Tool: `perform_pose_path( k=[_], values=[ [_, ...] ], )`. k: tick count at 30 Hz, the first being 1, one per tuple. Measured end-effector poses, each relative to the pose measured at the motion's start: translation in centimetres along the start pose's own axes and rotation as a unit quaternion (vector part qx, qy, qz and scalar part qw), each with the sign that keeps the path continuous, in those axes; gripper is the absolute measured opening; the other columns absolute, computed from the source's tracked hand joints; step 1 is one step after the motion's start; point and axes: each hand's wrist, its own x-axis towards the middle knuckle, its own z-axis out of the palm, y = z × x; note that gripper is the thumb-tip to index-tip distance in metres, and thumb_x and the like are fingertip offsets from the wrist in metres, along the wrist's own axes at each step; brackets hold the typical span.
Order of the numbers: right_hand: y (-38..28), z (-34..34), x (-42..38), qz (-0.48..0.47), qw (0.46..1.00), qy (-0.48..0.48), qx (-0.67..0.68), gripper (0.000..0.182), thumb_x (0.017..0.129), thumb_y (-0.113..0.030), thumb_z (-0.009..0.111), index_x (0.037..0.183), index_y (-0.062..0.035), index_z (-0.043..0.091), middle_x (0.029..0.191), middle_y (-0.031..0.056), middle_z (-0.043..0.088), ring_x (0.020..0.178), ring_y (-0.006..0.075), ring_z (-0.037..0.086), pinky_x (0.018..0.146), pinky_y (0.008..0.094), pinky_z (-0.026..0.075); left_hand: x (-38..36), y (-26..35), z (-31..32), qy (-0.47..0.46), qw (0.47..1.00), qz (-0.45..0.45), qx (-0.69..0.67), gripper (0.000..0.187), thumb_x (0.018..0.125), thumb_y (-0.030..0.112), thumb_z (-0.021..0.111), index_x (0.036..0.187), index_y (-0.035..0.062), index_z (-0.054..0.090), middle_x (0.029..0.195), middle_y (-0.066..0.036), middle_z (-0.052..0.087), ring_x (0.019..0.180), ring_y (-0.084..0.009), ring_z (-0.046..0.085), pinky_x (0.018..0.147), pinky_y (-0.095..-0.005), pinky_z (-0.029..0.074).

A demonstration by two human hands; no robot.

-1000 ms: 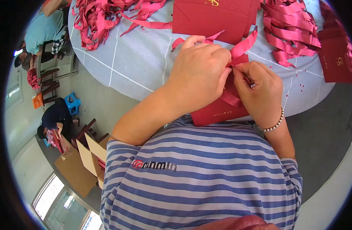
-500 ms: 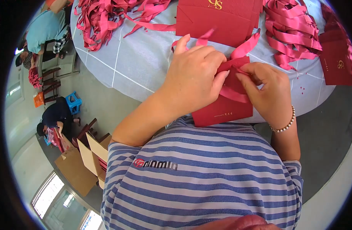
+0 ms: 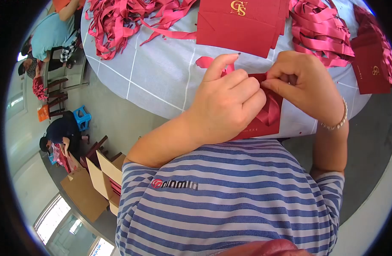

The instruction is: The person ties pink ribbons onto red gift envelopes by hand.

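A dark red paper bag (image 3: 268,130) lies at the table's near edge, partly covered by my hands. My left hand (image 3: 230,104) is over its left side, the index finger raised and the other fingers curled at the bag; their tips are hidden. Pink ribbon (image 3: 270,112) loops across the bag's front. At its upper edge my right hand (image 3: 305,83) pinches the ribbon between thumb and fingers. Another piece of ribbon shows behind my left hand, with a small dark tip beside the raised index finger.
A stack of red bags (image 3: 234,30) with gold lettering lies ahead. Ribbon piles (image 3: 112,27) and a ribbon bundle (image 3: 320,32) flank it. Another red bag (image 3: 371,70) lies far right. Open cardboard boxes (image 3: 87,192), a blue stool (image 3: 81,117) and people at work are at left.
My right hand has moved up and right, turning at the wrist. My left hand has shifted slightly right and lower, covering more of the bag, with its index finger now more bent.
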Motion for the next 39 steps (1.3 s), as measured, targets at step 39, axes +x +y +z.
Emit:
perform_pose_path(
  k=[39],
  values=[
    [1.6,1.2,0.5,-0.155,0.987,0.033,-0.016,0.014,0.085,0.006,0.067,0.099,0.0030,0.070,0.098,0.0135,0.070,0.093,0.0270,0.068,0.082,0.0325,0.054,-1.8,-1.7,0.1,0.018,0.980,-0.112,-0.161,0.030,0.092,-0.004,0.058,0.120,0.0012,0.067,0.103,-0.016,0.067,0.096,-0.0348,0.063,0.087,-0.0410,0.050]
  ],
)
